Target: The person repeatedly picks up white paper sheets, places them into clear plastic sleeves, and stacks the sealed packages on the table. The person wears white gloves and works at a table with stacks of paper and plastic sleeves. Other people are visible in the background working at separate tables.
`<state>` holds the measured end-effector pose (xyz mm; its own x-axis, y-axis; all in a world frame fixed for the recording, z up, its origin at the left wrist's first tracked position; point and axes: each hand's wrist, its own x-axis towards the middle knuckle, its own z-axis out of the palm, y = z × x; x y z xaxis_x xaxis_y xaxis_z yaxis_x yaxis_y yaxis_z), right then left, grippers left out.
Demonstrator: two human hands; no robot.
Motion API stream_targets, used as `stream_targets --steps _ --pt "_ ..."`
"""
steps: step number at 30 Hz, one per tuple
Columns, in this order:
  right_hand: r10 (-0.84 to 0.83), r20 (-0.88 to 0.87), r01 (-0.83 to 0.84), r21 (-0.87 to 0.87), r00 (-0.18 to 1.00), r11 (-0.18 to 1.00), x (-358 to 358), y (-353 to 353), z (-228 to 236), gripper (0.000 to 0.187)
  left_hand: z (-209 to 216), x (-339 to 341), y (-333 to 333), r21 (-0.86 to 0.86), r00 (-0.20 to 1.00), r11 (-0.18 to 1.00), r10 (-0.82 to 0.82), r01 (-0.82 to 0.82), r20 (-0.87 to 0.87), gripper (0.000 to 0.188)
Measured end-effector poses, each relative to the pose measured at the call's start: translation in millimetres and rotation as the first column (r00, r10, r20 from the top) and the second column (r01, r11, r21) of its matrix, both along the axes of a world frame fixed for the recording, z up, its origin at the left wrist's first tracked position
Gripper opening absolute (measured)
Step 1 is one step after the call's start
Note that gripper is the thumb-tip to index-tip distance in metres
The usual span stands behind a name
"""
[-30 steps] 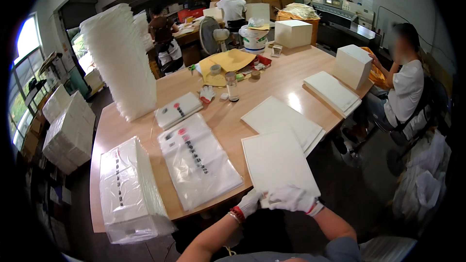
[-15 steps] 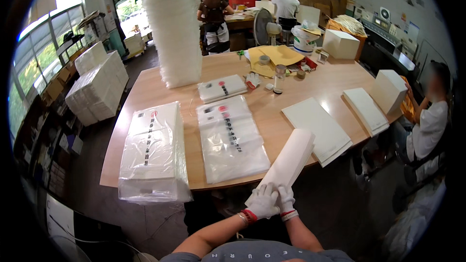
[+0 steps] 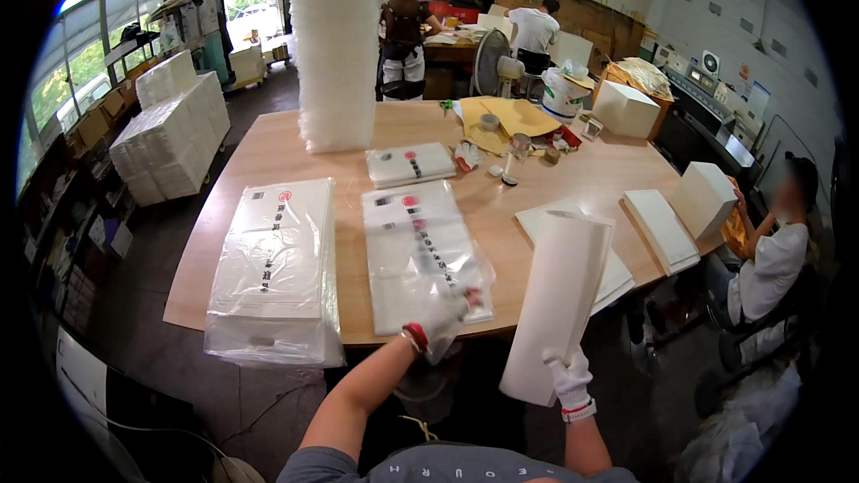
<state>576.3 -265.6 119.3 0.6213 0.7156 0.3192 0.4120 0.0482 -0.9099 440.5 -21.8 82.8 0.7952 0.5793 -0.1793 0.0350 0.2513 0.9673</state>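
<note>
In my right hand (image 3: 569, 377), gloved in white, a curled stack of white paper sheets (image 3: 559, 295) stands tilted, held near its lower right edge. My left hand (image 3: 442, 315), also in a white glove, is at the near right corner of the flat pile of printed clear plastic bags (image 3: 407, 255). Motion smears its fingers, and the plastic around them looks crumpled and raised. Left of that pile lies a thick stack of white sheets in printed clear plastic (image 3: 277, 250). A smaller folded pack of printed bags (image 3: 410, 166) lies just beyond.
A tall column of white padded sheets (image 3: 335, 54) stands at the back left. White paper stacks (image 3: 662, 228) lie to the right, near a seated person (image 3: 774, 259). A clear bottle (image 3: 516, 159) and yellow paper (image 3: 510, 116) are at the back, with two more people beyond.
My left hand has left the paper and moved left to the plastic bags. My right hand has moved right, bringing the curled sheets more upright.
</note>
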Motion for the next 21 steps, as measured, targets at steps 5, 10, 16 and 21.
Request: stream_targets --steps 5,10,16,21 --pt "0.19 0.626 0.005 -0.296 0.757 0.955 8 9 6 0.016 7 7 76 -0.464 0.947 0.874 0.259 -0.147 0.189 0.035" --pt "0.598 0.448 -0.067 -0.761 0.665 0.645 10 5 15 0.028 26 -4 111 -0.094 0.991 0.991 0.099 -0.091 0.087 0.04" --pt "0.48 0.579 0.02 -0.652 0.659 0.758 1 -7 55 0.025 27 -2 96 -0.01 0.999 0.999 0.034 -0.034 0.017 0.04" --pt "0.406 0.857 0.137 -0.465 0.316 0.875 16 25 -12 0.021 13 35 92 0.336 0.989 0.932 0.146 -0.135 -0.009 0.033"
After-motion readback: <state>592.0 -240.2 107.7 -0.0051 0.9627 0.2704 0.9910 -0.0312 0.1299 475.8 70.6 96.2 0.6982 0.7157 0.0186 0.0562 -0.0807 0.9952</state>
